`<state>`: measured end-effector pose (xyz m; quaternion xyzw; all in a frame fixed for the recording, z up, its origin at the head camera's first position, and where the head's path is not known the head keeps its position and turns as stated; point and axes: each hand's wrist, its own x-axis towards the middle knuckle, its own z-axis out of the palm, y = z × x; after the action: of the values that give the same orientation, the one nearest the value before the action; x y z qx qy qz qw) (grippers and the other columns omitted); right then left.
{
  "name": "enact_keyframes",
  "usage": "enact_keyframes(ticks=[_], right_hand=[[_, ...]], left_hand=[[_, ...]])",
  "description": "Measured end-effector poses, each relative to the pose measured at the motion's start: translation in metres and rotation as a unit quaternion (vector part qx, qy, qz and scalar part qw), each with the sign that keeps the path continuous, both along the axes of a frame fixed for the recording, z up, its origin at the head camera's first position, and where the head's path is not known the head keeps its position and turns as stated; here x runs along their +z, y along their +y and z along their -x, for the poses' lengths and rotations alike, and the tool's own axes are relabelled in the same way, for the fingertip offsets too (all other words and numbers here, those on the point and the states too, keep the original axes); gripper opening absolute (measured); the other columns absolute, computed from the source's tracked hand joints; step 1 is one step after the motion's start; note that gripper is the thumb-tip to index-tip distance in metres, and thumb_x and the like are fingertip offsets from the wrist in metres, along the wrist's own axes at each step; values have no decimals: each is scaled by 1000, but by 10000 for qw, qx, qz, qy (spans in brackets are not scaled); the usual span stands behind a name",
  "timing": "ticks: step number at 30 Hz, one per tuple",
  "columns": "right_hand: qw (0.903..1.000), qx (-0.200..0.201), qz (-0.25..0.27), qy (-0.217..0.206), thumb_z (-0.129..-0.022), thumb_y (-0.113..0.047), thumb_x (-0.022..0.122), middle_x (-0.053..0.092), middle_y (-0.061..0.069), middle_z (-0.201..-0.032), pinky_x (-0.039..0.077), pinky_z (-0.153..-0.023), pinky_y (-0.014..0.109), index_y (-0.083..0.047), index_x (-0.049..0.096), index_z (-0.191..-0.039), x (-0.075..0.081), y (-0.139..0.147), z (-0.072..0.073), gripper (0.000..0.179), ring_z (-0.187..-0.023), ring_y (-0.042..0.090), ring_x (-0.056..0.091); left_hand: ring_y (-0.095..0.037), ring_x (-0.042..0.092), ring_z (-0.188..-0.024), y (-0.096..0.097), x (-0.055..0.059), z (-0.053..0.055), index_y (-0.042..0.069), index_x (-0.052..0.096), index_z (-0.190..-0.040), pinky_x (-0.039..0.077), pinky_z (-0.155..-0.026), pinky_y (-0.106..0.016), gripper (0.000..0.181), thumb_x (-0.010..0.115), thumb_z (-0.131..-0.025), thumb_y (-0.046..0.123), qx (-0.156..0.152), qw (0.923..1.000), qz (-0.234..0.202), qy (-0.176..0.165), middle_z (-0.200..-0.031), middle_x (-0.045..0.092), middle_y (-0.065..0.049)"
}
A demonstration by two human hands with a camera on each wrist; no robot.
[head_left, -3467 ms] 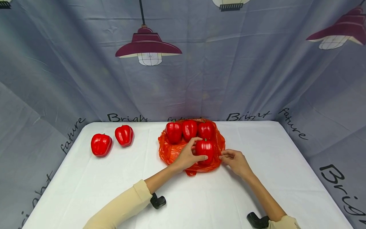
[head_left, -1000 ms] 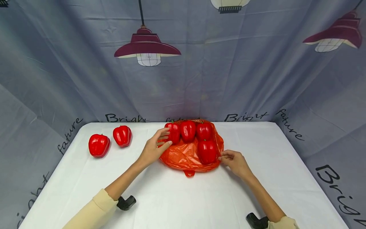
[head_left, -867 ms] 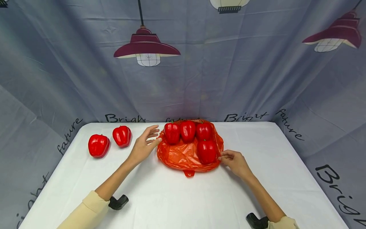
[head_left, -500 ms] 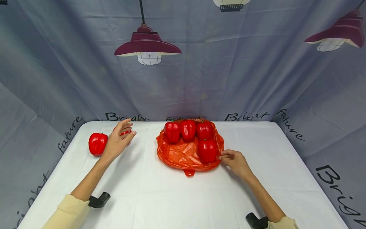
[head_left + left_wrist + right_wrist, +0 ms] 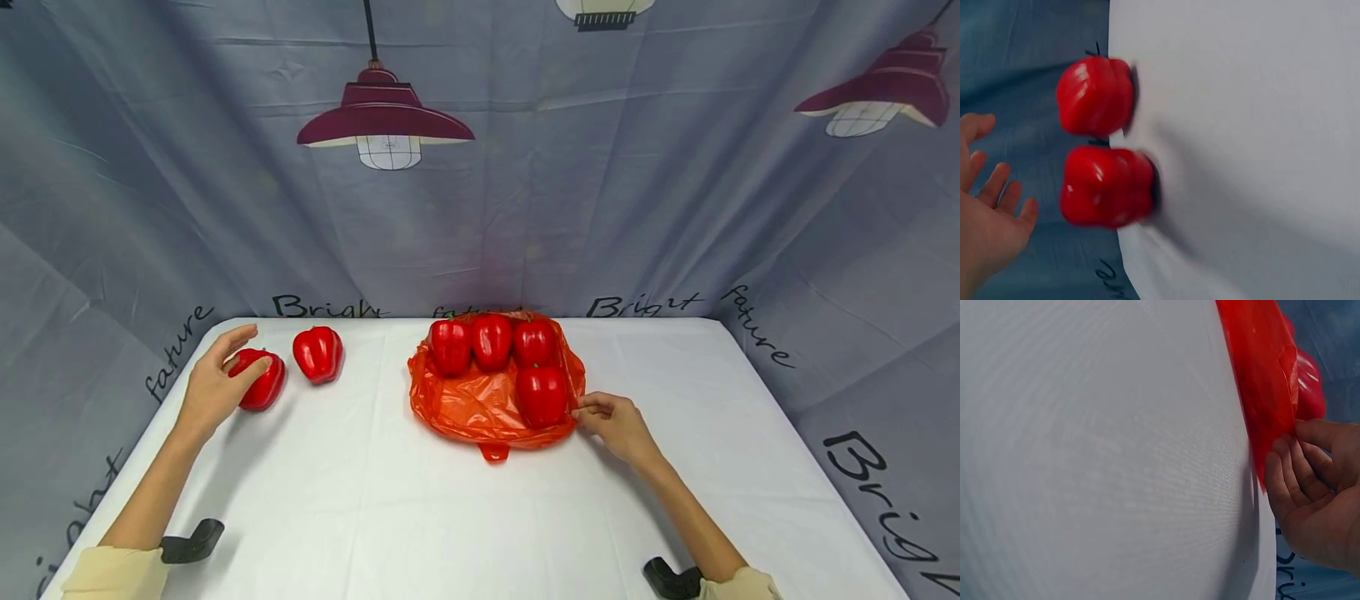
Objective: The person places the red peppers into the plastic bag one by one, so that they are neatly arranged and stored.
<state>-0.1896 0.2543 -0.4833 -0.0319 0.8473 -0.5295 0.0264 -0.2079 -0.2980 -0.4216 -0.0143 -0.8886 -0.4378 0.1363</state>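
In the head view my left hand (image 5: pixel 212 387) is above the far-left red bell pepper (image 5: pixel 264 385), covering part of it. The left wrist view shows that hand (image 5: pixel 994 219) with fingers spread and a gap between them and the peppers. A second bell pepper (image 5: pixel 317 354) lies just to the right. My right hand (image 5: pixel 617 425) pinches the right edge of a red plastic bag (image 5: pixel 468 408) between thumb and fingers. Inside the bag's rolled-down rim, three bell peppers stand in a back row, with another bell pepper (image 5: pixel 542 397) in front at the right.
A white cloth (image 5: pixel 420 533) covers the table. A grey curtain (image 5: pixel 525 208) printed with lamps and lettering hangs behind and at both sides. Black wrist mounts (image 5: pixel 192 542) sit on both forearms.
My left hand released a bell pepper at the bag's front right, then moved left across the table to the far-left pepper. My right hand has stayed at the bag's edge.
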Motion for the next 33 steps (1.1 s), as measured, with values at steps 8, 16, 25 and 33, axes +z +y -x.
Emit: enact_keyframes(ticks=[8,16,25,33], right_hand=[[10000,-11,2,-44,-92,-4,69,70,13,-92,56,-70,25,10,67,-106,-3,0,1,20,-82,23,68],[10000,11,-17,-20,-93,-4,69,70,14,-93,56,-71,25,10,67,-107,-2,0,1,20,-82,23,69],[9998,61,108,-169,-94,2,65,70,18,-93,59,-73,33,16,64,-108,-4,0,4,20,-85,35,68],[9998,4,91,-153,-94,-4,68,70,13,-93,57,-71,25,11,66,-109,-3,0,1,22,-83,24,68]], left_hand=[[-55,22,-138,-32,-16,0,-1,35,-151,26,-105,-72,65,65,-97,20,-230,9981,5,-569,-153,28,-33],[-61,21,-135,-45,-28,8,4,19,-158,37,-97,-72,79,65,-97,24,-448,9904,-155,-1302,-154,19,-35],[-61,20,-135,-54,-33,14,11,8,-161,40,-98,-68,85,62,-98,32,-620,9801,-318,-1858,-158,9,-34],[-60,24,-131,-56,-38,18,9,11,-160,43,-97,-65,77,57,-101,28,-710,9766,-240,-2015,-154,11,-37]])
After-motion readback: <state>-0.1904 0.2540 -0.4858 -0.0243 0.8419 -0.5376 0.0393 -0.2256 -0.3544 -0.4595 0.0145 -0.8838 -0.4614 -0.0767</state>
